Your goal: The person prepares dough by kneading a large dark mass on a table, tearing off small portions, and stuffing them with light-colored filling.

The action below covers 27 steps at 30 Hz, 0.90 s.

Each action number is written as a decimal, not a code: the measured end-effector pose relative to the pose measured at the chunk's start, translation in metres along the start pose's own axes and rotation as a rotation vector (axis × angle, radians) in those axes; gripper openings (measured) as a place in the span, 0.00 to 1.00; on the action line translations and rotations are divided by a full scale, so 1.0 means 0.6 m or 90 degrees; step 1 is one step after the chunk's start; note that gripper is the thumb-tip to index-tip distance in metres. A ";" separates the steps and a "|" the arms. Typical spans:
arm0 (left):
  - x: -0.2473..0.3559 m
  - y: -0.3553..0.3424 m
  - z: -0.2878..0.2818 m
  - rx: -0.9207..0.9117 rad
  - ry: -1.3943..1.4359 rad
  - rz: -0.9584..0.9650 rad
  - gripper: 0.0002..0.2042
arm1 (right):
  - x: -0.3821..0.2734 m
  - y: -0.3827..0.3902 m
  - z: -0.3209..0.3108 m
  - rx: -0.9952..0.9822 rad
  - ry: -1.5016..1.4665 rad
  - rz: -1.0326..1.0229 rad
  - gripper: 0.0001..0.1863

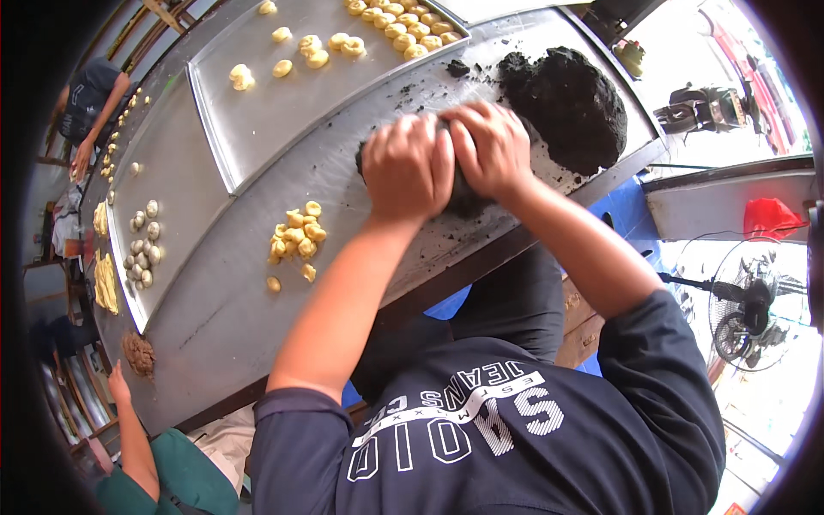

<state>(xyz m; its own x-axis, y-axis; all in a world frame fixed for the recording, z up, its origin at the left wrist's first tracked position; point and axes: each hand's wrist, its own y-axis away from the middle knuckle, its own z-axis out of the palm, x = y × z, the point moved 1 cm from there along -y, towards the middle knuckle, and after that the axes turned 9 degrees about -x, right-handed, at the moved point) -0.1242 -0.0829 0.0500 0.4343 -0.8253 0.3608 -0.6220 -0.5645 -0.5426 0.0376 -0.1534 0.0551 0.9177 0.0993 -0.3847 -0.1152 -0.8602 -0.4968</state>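
Note:
Both my hands press side by side on a lump of black dough (466, 202) on the metal table. My left hand (407, 166) has its fingers curled over the lump's left part. Close by, my right hand (493, 148) grips its right part, thumb toward the left hand. Most of the lump is hidden beneath them. Just beyond my right hand lies a bigger, crumbly black mass (571, 110), with black crumbs scattered around it. Left of my left forearm sits a small pile of yellow dough pieces (297, 233).
A metal tray (225, 137) at the far side carries yellow dough balls, with rows packed at its right end. Another tray (176, 163) to the left holds greyish balls. Two co-workers are at the left, one in a green top (176, 472). A fan (751, 305) stands right.

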 end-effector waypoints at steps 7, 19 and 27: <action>-0.064 -0.130 0.066 -0.001 -0.042 -0.177 0.21 | 0.097 -0.133 0.056 -0.020 0.072 0.066 0.22; 0.004 0.061 -0.012 0.024 -0.155 0.096 0.25 | 0.063 -0.146 -0.061 -0.160 -0.089 -0.153 0.22; -0.020 -0.022 -0.020 0.132 0.104 0.115 0.19 | 0.140 -0.155 -0.014 -0.492 -0.036 0.045 0.36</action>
<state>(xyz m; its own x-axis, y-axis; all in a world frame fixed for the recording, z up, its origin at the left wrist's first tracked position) -0.1288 -0.0653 0.0618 0.2072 -0.9126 0.3524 -0.5260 -0.4077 -0.7464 0.1286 -0.0691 0.0756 0.8948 0.0391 -0.4447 0.1443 -0.9680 0.2052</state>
